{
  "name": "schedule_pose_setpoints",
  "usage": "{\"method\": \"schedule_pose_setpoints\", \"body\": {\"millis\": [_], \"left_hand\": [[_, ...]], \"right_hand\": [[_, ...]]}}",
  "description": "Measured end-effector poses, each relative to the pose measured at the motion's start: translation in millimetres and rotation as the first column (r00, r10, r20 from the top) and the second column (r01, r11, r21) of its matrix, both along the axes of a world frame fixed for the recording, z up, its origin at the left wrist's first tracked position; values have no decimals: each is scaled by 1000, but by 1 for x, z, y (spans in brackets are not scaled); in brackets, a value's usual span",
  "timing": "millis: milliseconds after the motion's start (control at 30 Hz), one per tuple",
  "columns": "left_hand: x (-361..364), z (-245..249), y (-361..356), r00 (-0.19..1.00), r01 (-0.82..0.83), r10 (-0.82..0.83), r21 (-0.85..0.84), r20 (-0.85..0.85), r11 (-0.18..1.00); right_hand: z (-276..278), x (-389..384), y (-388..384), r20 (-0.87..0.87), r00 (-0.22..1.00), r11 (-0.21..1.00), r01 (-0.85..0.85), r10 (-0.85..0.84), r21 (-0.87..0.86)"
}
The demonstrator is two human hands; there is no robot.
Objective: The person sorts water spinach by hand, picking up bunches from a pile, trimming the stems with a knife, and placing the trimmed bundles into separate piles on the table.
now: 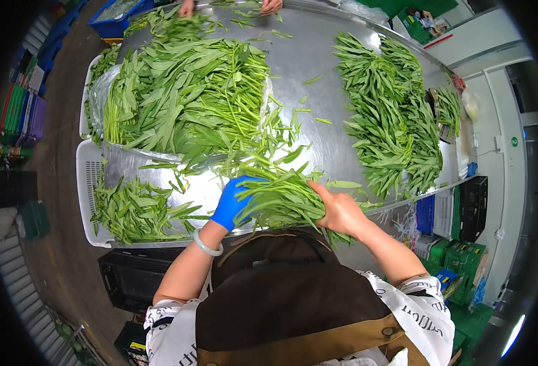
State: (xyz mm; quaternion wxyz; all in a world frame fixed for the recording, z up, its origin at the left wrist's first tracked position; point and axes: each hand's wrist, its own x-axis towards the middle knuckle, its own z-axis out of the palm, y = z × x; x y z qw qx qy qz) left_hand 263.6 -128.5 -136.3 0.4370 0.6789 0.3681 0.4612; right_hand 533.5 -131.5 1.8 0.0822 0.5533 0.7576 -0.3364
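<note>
My left hand (230,206), in a blue glove, is closed around the stem end of a bunch of leafy greens (284,196) at the table's near edge. From the other side my bare right hand (341,211) grips the same bunch, thumb on top; leaves hide some of its fingers. Just beyond my hands, a large heap of long-leaved greens (186,100) lies on clear plastic, its cut stems towards the right. Trimmed bits of stem and leaf (287,131) are scattered beside it. Laid out on the right are several bunches of greens (391,116).
The metal table (317,137) curves around in front of me. White crates (85,183) stand along its left side, near loose greens (138,210). At the far edge another person's hands (186,8) handle greens. Black crates (136,277) and green crates (464,262) stand below.
</note>
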Motion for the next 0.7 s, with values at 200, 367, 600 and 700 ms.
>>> {"method": "schedule_pose_setpoints", "body": {"millis": [200,367,600,700], "left_hand": [[-44,35,13,766,-55,568,-849,302,526],[-25,66,3,841,179,286,-735,459,655],[-54,16,22,717,-53,500,-677,485,734],[-73,38,16,723,-183,604,-750,336,636]], "right_hand": [[9,14,-9,-30,981,981,191,-190,32],[-6,9,-19,-13,999,973,48,-46,227],[-6,19,-24,76,997,970,-6,-13,243],[-4,25,-27,78,997,962,-29,8,272]]}}
